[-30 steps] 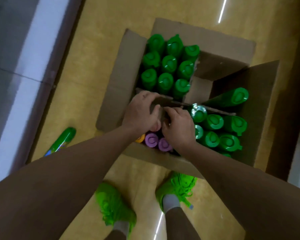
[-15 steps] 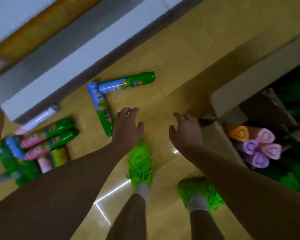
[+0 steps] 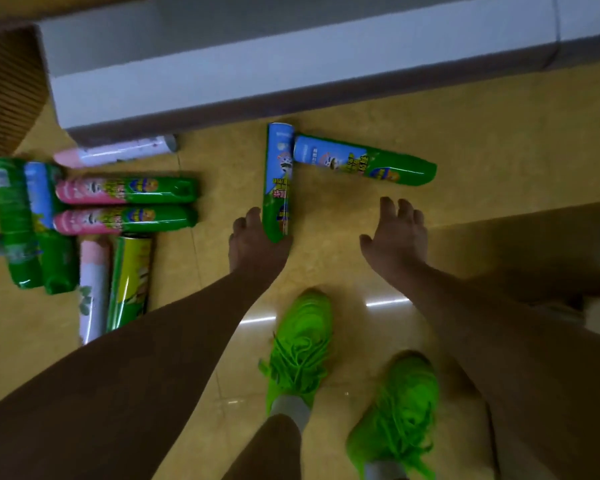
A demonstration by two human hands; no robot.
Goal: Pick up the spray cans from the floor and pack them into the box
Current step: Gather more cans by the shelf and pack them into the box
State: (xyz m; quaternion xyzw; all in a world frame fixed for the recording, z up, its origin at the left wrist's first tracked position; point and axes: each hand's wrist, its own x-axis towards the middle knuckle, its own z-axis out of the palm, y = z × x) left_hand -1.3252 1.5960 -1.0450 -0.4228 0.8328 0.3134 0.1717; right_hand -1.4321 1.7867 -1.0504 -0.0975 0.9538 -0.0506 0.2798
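Two blue-and-green spray cans lie on the yellow floor in an L shape. One can (image 3: 277,181) points toward me, the other (image 3: 364,164) runs off to the right. My left hand (image 3: 257,244) is at the near green end of the first can, fingers spread around it, and the can still lies flat. My right hand (image 3: 395,233) hovers open just below the second can, not touching it. Several more cans lie in a cluster at the left, among them two pink-and-green cans (image 3: 125,190). Only a brown edge of the box (image 3: 534,237) shows at the right.
A white and grey wall base (image 3: 291,64) runs across the top, right behind the cans. Corrugated cardboard (image 3: 7,88) sits at the top left. My bright green shoes (image 3: 302,341) stand on the floor beneath my arms.
My view swung from the box down to the floor on the left. Both hands left the box and dropped toward the two L-shaped cans, and the left one reached a can's end.
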